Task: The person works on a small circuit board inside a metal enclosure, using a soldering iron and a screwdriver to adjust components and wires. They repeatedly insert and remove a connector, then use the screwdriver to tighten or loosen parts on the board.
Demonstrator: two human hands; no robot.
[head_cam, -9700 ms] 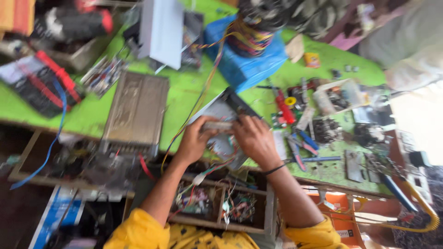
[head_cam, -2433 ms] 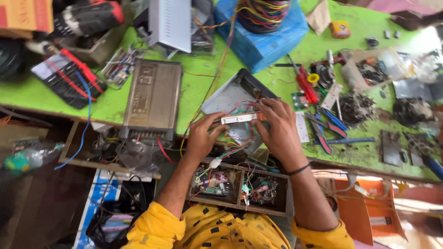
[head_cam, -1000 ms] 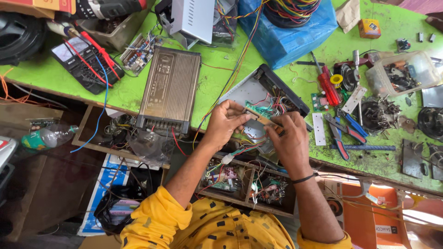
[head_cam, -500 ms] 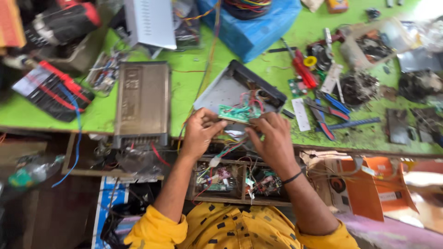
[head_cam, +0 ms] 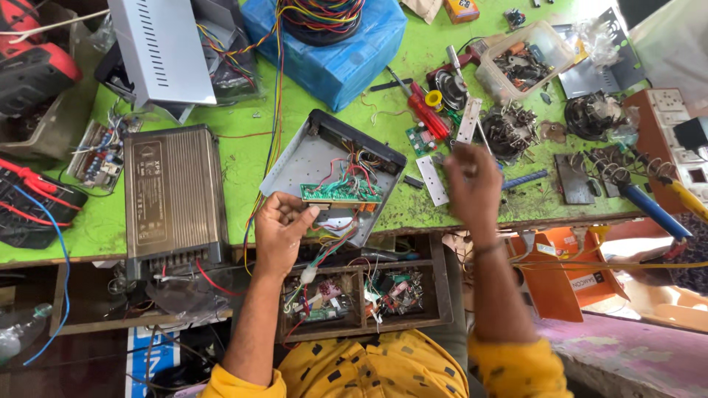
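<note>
My left hand [head_cam: 282, 230] pinches the left end of a narrow green circuit board [head_cam: 341, 193] with coloured wires, held over an open grey metal case [head_cam: 317, 158] on the green table [head_cam: 243, 158]. My right hand [head_cam: 473, 186] is off the board, raised and blurred above the table's front edge, beside a small white metal strip [head_cam: 431, 180]. Whether it holds anything cannot be made out. A red-handled screwdriver [head_cam: 426, 112] lies beyond it.
A ribbed grey power supply [head_cam: 173, 197] lies at the left, a blue box [head_cam: 332, 46] with wire coils at the back. A clear tub of parts [head_cam: 525, 60], transformers and tools crowd the right. A drawer of components [head_cam: 346, 295] is open below.
My right hand has let go of the circuit board and swung to the right. The left hand still holds the board over the case.
</note>
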